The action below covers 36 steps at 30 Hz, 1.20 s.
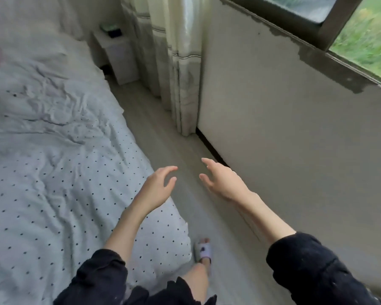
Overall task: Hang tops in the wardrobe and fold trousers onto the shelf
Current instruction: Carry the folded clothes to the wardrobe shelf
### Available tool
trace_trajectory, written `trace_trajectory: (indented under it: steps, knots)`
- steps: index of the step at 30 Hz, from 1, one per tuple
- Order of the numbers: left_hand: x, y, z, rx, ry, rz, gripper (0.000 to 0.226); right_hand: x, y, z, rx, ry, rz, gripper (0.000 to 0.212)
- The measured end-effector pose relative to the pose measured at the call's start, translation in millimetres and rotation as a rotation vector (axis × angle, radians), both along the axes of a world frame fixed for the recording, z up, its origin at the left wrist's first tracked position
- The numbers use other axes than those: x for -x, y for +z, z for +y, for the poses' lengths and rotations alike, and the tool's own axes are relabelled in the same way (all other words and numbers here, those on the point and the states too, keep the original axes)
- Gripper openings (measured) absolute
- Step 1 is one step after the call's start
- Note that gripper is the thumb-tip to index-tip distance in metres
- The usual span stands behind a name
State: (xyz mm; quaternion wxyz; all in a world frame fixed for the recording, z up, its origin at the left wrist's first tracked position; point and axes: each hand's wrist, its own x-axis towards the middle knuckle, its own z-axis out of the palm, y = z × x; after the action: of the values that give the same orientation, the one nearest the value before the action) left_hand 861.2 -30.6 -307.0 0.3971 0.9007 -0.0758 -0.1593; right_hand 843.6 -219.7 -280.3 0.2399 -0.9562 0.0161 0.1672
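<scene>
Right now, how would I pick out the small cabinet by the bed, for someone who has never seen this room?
Start at the bed with its dotted cover and follow its far edge to the corner by the striped curtain. The white bedside cabinet stands there on the floor. It alone is boxy and carries a dark object on top.

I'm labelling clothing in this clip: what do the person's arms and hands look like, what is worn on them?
Both arms wear dark, near-black sleeves of soft, crumpled fabric, pushed up so the forearms are bare. The left hand and right hand are bare: no gloves, rings, watch or bracelet show. Faint pale specks dot the fabric.
</scene>
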Motion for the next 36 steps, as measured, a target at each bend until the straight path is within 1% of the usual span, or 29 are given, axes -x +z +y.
trace_trajectory:
  steps: [3, 7, 10, 13, 19, 20, 22, 24, 26, 31, 36]
  knots:
    - [-55.8, -19.6, 1.2, -0.007, 0.122, 0.009, 0.037, -80.1, -8.1, -1.9, 0.014, 0.138, -0.008, 0.053]
    - [-137.1, -33.1, -0.8, 0.045, 0.231, 0.059, 0.038, -186.5, -6.3, 0.3, 0.049, 0.265, -0.001, 0.054]
    - [-198.7, -28.3, 3.4, 0.081, 0.336, 0.008, 0.038, -264.7, 4.0, 8.0, 0.065, 0.370, -0.060, 0.053]
    - [-250.6, -19.3, 23.0, 0.108, 0.459, -0.001, 0.037, -340.1, 7.2, 31.2, 0.026, 0.442, -0.053, 0.052]
    - [-357.8, -33.5, 97.7, 0.072, 0.733, 0.025, 0.036, -489.5, -22.9, 119.9, -0.044, 0.677, 0.018, 0.051]
    - [-368.8, -36.8, 106.6, 0.060, 0.752, 0.033, 0.035, -505.5, -26.5, 131.8, -0.060, 0.699, 0.021, 0.050]
    - [-417.4, -47.9, 135.8, 0.055, 0.849, 0.034, 0.035, -571.5, -36.0, 173.1, -0.084, 0.793, 0.017, 0.049]
    - [-461.3, -47.1, 162.7, 0.043, 0.936, 0.028, 0.035, -631.8, -37.8, 212.2, -0.098, 0.872, 0.015, 0.050]
    - [-501.8, -38.9, 189.1, 0.046, 0.973, 0.040, 0.035, -683.2, -33.9, 249.6, -0.105, 0.918, 0.028, 0.050]
    - [-576.7, -22.9, 262.0, 0.047, 1.128, 0.042, 0.035, -782.0, -17.9, 353.1, -0.069, 1.088, 0.092, 0.052]
    - [-632.0, -37.5, 331.9, 0.033, 1.263, 0.085, 0.034, -850.6, -26.2, 447.8, -0.063, 1.202, 0.136, 0.056]
